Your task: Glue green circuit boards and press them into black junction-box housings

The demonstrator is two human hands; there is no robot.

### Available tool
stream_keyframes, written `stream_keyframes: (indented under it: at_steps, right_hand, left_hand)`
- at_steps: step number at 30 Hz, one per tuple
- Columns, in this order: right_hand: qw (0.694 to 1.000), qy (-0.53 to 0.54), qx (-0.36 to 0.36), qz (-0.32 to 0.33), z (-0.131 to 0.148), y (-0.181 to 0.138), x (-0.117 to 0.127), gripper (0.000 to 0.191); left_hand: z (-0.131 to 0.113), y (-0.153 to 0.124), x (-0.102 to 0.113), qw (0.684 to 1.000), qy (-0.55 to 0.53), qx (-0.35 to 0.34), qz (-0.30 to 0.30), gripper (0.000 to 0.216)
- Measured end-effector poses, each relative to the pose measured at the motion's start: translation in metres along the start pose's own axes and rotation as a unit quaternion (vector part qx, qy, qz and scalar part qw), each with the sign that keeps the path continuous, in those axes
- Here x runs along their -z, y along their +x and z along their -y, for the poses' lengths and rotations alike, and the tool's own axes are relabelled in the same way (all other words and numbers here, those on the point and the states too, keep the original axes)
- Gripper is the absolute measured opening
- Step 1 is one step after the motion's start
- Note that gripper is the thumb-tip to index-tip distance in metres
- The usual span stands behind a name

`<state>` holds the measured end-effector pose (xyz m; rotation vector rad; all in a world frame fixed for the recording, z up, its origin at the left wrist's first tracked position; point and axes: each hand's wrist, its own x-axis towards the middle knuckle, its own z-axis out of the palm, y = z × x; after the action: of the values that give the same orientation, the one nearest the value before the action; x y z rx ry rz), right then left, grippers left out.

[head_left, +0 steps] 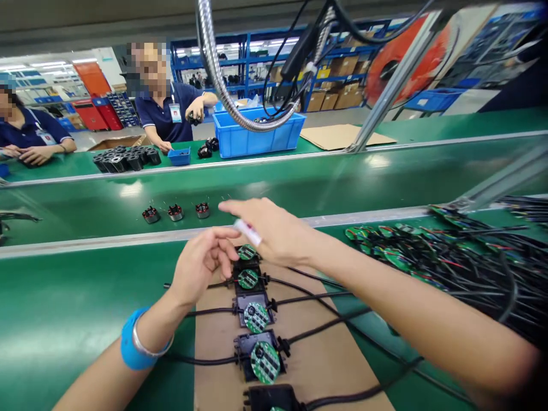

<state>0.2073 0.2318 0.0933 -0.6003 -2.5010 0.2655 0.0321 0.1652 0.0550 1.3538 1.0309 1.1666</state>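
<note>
My left hand hovers beside the far end of a row of circuit boards, fingers loosely curled and apart, with nothing visible in it. My right hand reaches leftward above the row, fingers stretched out. A blurred white strip lies along its thumb side; whether it is wrapped on or held, I cannot tell. Round green circuit boards rest on black housings with black cables. Past my fingers, small motor stators stand in a line; thin wires show behind my right hand.
Cardboard lies under the housings. At right is a heap of cabled boards. A metal rail borders the green belt. Across it, a person works near a blue bin. A metal hose hangs overhead.
</note>
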Motion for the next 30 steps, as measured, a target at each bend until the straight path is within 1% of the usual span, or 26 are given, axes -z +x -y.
stream_keyframes:
  at_steps: [1,2,3,4,6,7,9,10,12,16,23,30]
  right_hand:
    - [0.993,0.097,-0.053,-0.044,-0.008,0.004,-0.004,0.035]
    - [0.971,0.198,-0.106,-0.086,-0.015,0.007,-0.009,0.033]
    - [0.936,0.293,-0.153,-0.122,-0.022,0.009,-0.017,0.036]
    - [0.897,0.373,-0.186,-0.147,-0.027,0.012,-0.025,0.039]
    - [0.829,0.485,-0.221,-0.17,-0.034,0.016,-0.045,0.04]
    - [0.803,0.522,-0.227,-0.176,-0.036,0.018,-0.053,0.038]
    - [0.766,0.571,-0.227,-0.19,-0.038,0.022,-0.068,0.036]
    - [0.755,0.585,-0.224,-0.194,-0.038,0.024,-0.073,0.036]
    - [0.745,0.6,-0.217,-0.194,-0.039,0.027,-0.079,0.039]
    - [0.744,0.61,-0.206,-0.179,-0.04,0.03,-0.086,0.045]
    - [0.767,0.588,-0.203,-0.157,-0.038,0.029,-0.09,0.048]
    - [0.776,0.578,-0.198,-0.158,-0.036,0.029,-0.088,0.048]
  left_hand:
    - [0.007,-0.003,0.003,0.998,0.053,-0.021,-0.002,0.044]
    - [0.015,-0.006,0.004,0.991,0.129,-0.043,0.009,0.04]
    - [0.024,-0.01,0.005,0.973,0.218,-0.064,0.033,0.034]
    - [0.033,-0.014,0.003,0.947,0.302,-0.083,0.064,0.031]
    - [0.05,-0.02,-0.001,0.892,0.419,-0.119,0.119,0.035]
    - [0.056,-0.022,-0.004,0.872,0.452,-0.132,0.136,0.039]
    - [0.066,-0.024,-0.008,0.844,0.492,-0.141,0.161,0.044]
    - [0.069,-0.025,-0.009,0.836,0.503,-0.142,0.168,0.044]
    - [0.073,-0.025,-0.009,0.827,0.514,-0.145,0.172,0.044]
    - [0.077,-0.025,-0.008,0.822,0.52,-0.159,0.17,0.044]
    - [0.078,-0.025,-0.009,0.818,0.524,-0.174,0.162,0.043]
    - [0.08,-0.026,-0.009,0.813,0.531,-0.177,0.156,0.043]
